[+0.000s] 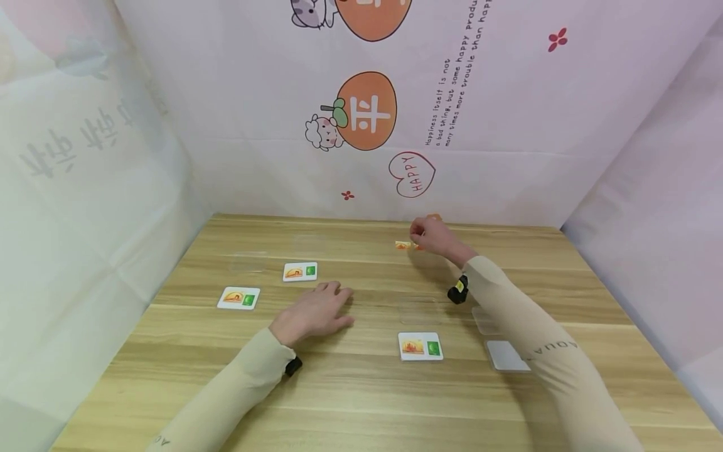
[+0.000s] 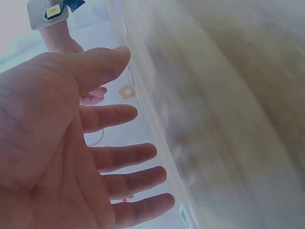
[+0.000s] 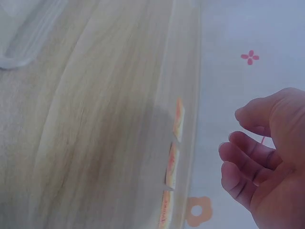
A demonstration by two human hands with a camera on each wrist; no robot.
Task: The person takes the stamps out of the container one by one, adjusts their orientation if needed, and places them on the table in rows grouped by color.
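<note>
My right hand (image 1: 436, 238) hovers near the table's back edge with its fingers loosely bent and nothing between thumb and fingers. Small orange-and-white printed pieces (image 1: 403, 245) lie just under it. The right wrist view shows three such pieces (image 3: 172, 164) in a row beside the back edge. My left hand (image 1: 316, 314) is held low over the table's middle, fingers spread and fairly straight, palm bare in the left wrist view. Up and left of it is a white card (image 1: 300, 272) with an orange picture and a green square; a similar card (image 1: 239, 298) lies farther left.
Another picture card (image 1: 420, 346) lies right of center, with a clear plastic piece (image 1: 418, 311) behind it. A plain white card (image 1: 506, 356) is partly covered by the right sleeve. Clear pieces (image 1: 250, 262) also lie at back left. A printed cloth (image 1: 271, 125) walls the back.
</note>
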